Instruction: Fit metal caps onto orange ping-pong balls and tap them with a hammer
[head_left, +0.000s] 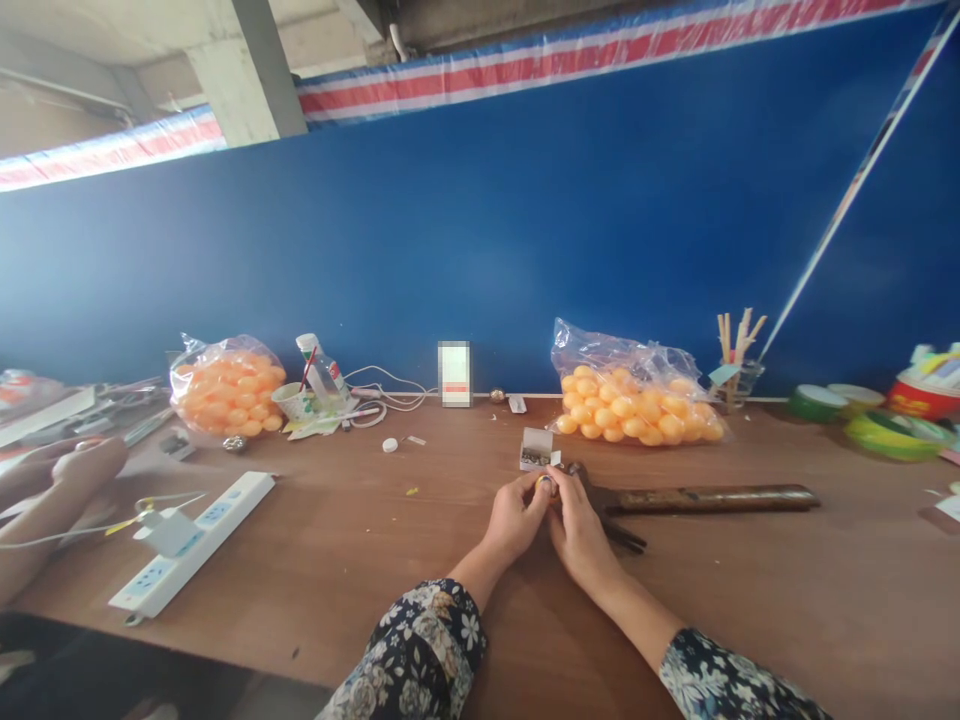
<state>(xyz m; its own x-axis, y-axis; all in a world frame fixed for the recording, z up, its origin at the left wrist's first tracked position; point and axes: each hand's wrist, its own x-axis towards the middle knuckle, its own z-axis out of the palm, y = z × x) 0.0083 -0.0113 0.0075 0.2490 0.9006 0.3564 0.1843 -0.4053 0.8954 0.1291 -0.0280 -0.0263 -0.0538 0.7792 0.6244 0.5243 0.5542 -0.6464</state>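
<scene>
My left hand (516, 518) and my right hand (583, 530) meet over the table, with fingers closed around a small roundish yellow-and-white piece (545, 482). Fingertips cover most of it, and its kind is too small to make out. Just beyond the fingers stands a small open white box (535, 446) with tiny metal-looking bits inside. A claw hammer (705, 499) lies to the right, its head close beside my right hand and partly hidden, its wooden handle pointing right.
Bags of orange balls (637, 405) (229, 390) stand at the back. A white power strip (202, 545) lies left, near another person's hands (90, 465). A plastic bottle (322, 372), a blurred phone-like screen (455, 375), a cup of sticks (739, 375) and tape rolls (892, 435) line the back.
</scene>
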